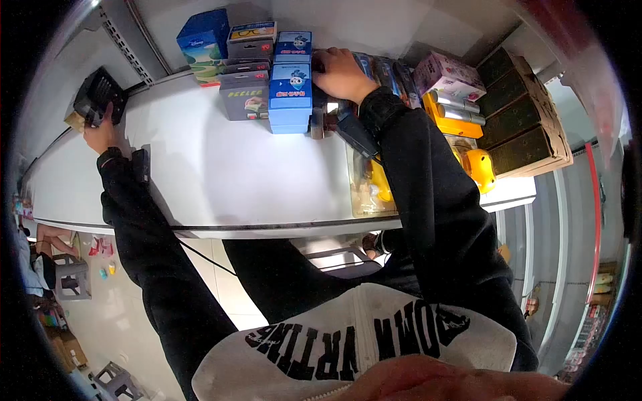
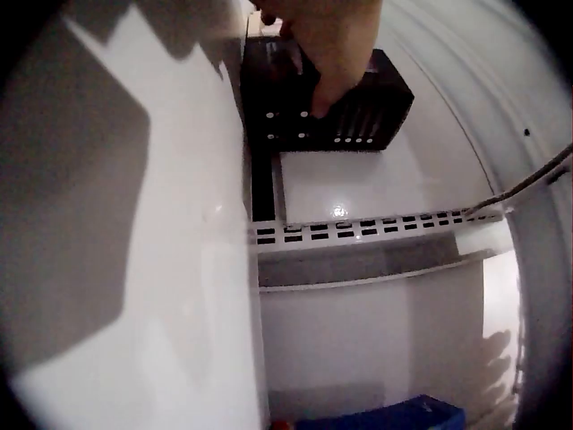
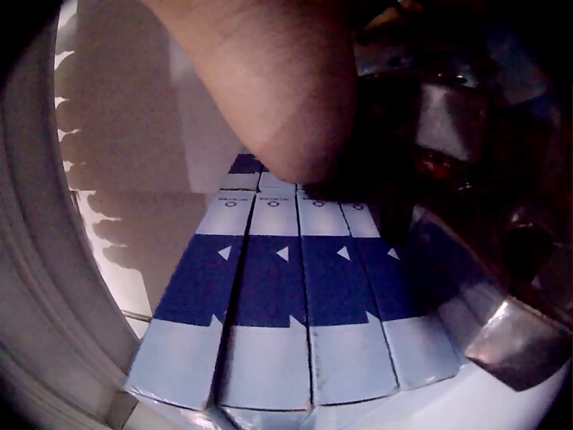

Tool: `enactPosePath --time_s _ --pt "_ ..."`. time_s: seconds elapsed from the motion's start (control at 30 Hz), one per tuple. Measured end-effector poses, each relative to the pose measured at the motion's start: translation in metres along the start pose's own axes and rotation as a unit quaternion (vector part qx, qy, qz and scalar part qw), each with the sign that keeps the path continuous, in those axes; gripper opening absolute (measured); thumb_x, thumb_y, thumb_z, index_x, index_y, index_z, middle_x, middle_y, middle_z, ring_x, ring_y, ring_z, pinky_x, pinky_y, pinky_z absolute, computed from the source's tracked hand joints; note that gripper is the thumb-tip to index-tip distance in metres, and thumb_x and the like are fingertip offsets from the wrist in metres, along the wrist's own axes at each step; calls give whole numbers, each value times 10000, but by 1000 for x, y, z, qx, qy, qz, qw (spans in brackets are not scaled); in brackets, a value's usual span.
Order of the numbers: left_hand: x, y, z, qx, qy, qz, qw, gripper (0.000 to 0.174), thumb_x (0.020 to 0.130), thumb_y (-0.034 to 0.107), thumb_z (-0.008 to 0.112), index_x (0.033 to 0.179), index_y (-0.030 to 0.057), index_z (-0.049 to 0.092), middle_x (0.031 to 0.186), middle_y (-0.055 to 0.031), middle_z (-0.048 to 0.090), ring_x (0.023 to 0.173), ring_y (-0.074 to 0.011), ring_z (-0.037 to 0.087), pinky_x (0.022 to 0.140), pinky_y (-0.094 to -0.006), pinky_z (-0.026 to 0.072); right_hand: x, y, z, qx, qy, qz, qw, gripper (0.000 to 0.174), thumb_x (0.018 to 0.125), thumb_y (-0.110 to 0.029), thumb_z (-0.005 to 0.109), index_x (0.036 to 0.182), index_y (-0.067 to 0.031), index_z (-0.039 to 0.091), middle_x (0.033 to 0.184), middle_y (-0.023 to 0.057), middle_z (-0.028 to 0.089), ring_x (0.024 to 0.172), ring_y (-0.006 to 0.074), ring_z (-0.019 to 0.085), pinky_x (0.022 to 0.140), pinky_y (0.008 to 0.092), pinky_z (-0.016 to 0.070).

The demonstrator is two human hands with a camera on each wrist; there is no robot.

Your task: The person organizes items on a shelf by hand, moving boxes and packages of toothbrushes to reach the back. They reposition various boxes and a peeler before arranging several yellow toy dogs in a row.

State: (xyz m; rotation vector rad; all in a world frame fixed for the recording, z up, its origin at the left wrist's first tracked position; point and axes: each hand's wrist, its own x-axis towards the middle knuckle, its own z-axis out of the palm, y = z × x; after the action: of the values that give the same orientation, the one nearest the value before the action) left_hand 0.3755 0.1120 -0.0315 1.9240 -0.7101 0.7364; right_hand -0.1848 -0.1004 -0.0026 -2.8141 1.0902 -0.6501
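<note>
At the far left of the shelf my left hand [image 1: 101, 134] grips a black box [image 1: 100, 97] with white markings. In the left wrist view its thumb lies against the marked face of that black box [image 2: 349, 125]. My right hand [image 1: 344, 75] is at the back, against the right side of a stack of light-blue boxes [image 1: 291, 90] with a cartoon figure. The right wrist view shows the heel of this hand [image 3: 286, 98] close over a row of blue-and-white boxes [image 3: 269, 287]; its fingers are hidden, and I cannot tell what they hold.
Grey boxes [image 1: 244, 93] and a Disney box [image 1: 202, 47] stand left of the blue stack. Farther right are a pink box [image 1: 448, 77], silver cylinders [image 1: 458, 110], a yellow toy [image 1: 478, 170] and dark cartons [image 1: 525, 113]. The white shelf [image 1: 200, 167] has a front edge near my body.
</note>
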Motion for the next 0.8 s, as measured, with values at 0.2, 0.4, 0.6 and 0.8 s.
enactPosePath --time_s 0.2,0.4,0.6,0.8 --pt "-1 10 -5 30 -21 -40 999 745 663 496 829 1082 -95 656 1084 -200 691 1023 -322 651 883 -380 494 3 3 1 -40 -22 -10 999 495 834 -294 564 1261 -46 572 1226 239 573 1175 421 476 1043 462 352" --pt "-3 2 12 -64 25 -35 997 799 607 536 846 1063 -89 644 1095 -209 675 1072 -335 626 934 -388 468 2 -7 -13 -27 -49 -21 998 547 798 -365 547 1182 22 600 1189 256 586 1179 402 481 1033 469 354" --pt "-13 34 1 5 -38 50 998 968 593 524 857 1292 -35 485 1238 -218 590 1151 -339 570 978 -393 429 1 -12 -13 -40 -46 21 998 488 838 -314 565 1244 -44 591 1211 235 581 1157 438 482 1037 467 354" --pt "-36 59 -8 -28 1 112 993 854 610 444 870 1217 -62 546 1230 -217 608 1149 -357 577 976 -404 441 4 -10 -13 -83 -39 -30 995 485 849 -313 563 1226 -9 588 1190 231 597 1141 404 506 1025 457 363"
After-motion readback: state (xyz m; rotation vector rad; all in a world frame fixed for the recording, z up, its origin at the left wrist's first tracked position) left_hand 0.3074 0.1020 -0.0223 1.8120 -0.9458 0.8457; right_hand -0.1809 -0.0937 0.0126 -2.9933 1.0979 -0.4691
